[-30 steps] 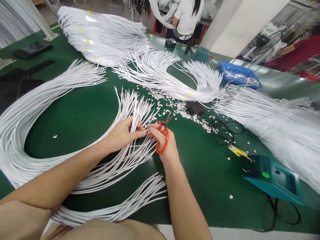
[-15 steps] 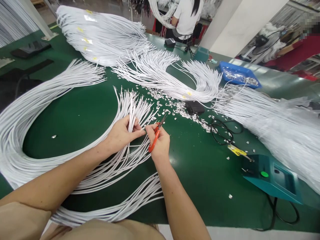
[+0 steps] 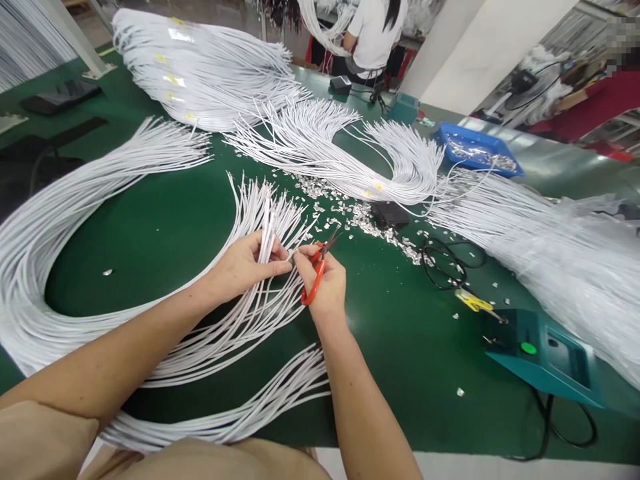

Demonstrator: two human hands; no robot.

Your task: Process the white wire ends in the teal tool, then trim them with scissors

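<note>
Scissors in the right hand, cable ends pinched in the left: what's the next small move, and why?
Probably swing the blades of the orange scissors in the right hand to the cable tip that the left hand pinches out of the white cables. The blades point up and away from that tip, which sits between both hands' fingertips; cut bits already litter the green table.

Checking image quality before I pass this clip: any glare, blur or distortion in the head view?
Head view: wide-angle bending curves the table edge; glare whitens the wire heap at right and the far table by the blue tray; both hands, left and right, and the scissors are sharp; a top-right patch is pixelated.
</note>
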